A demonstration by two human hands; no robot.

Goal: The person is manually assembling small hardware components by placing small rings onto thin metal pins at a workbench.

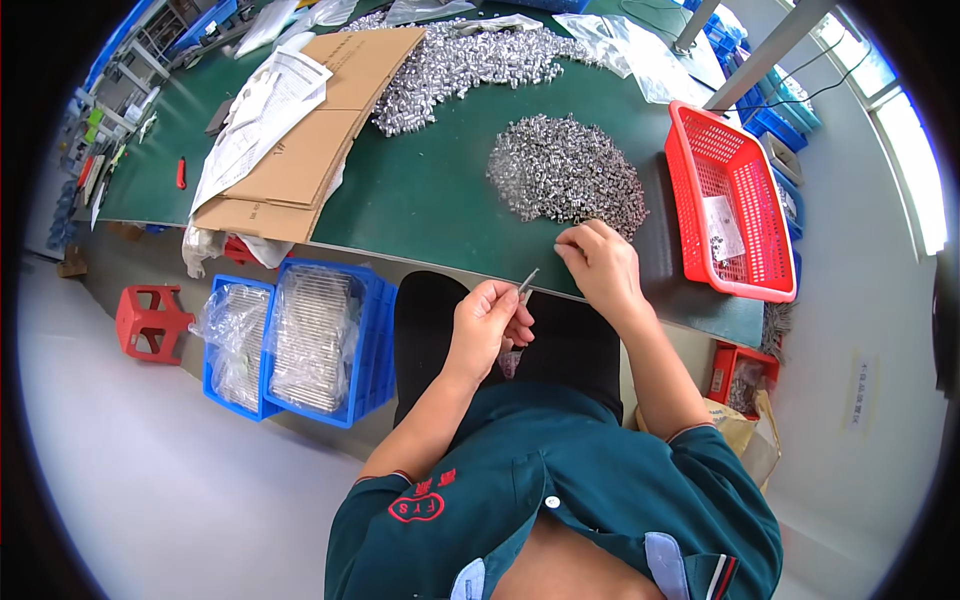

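My left hand (487, 325) is closed in front of the table's near edge, over my lap. It grips a thin, pointed grey metal tool (529, 281) whose tip sticks up past the thumb; its exact kind is unclear. A pinkish end (511, 362) shows below that hand, perhaps part of the same tool. My right hand (606, 268) is at the near side of a heap of small silvery metal parts (565, 170). Its thumb and fingers are pinched together, and anything between them is too small to see.
A red plastic basket (690, 215) stands right of the heap on the green table (420, 190). Flattened cardboard (290, 150) with papers lies left. A bigger heap of shiny parts (470, 65) lies farther back. Blue crates (370, 350) and a red stool (152, 322) stand on the floor, left.
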